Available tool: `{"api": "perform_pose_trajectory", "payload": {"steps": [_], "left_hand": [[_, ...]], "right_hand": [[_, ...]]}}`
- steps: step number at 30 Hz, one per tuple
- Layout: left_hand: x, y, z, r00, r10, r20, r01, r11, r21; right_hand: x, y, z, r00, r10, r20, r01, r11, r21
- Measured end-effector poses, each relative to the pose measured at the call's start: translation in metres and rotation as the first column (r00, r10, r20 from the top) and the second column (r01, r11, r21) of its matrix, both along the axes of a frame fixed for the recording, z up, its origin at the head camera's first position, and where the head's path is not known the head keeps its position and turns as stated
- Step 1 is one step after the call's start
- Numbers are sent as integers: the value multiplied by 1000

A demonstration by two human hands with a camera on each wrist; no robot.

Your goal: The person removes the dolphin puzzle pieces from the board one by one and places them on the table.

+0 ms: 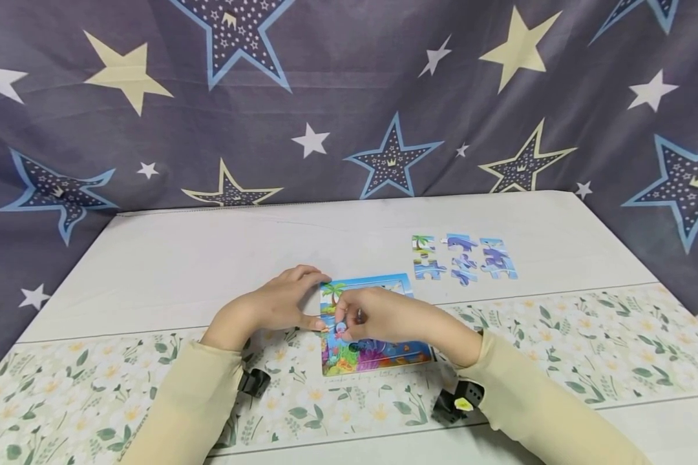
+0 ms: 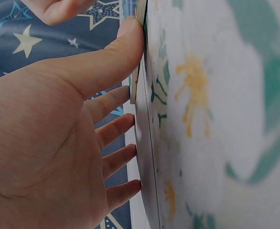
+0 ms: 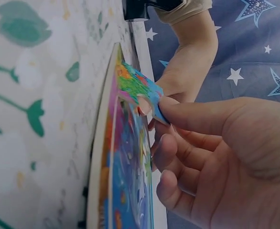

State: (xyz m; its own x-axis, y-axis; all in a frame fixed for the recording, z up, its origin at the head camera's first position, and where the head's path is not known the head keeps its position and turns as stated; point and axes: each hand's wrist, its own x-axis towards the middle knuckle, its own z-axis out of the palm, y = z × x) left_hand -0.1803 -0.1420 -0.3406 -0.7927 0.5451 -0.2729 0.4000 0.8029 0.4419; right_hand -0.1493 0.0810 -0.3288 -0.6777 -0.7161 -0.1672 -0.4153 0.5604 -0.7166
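Observation:
A colourful sea-themed puzzle board with a raised border lies on the table. My right hand is over the board's left part and pinches a jigsaw piece between thumb and fingertips. Green, orange and blue show on that piece, which is tilted up from the board in the right wrist view. At the board's left edge is my left hand. Its thumb rests on the border, and the other fingers stretch loosely along the side, as the left wrist view shows. The right hand hides much of the board's middle.
Several loose blue and purple jigsaw pieces lie in rough columns behind the board, to the right. A floral cloth strip crosses the white table. A starry curtain hangs behind and at the sides.

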Motion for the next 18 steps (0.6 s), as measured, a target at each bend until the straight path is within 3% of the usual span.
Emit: {"api": "perform_pose_trajectory", "payload": {"steps": [12,18], "left_hand": [[0,0,1,1000,3,3,-3,1000,5],[2,1,2,1000,13,12,-13,1000,3]], "right_hand": [[-7,14,11,998,4,55,-3,999,-36],[-14,27,18,999,-3,34,5,999,-54]]}}
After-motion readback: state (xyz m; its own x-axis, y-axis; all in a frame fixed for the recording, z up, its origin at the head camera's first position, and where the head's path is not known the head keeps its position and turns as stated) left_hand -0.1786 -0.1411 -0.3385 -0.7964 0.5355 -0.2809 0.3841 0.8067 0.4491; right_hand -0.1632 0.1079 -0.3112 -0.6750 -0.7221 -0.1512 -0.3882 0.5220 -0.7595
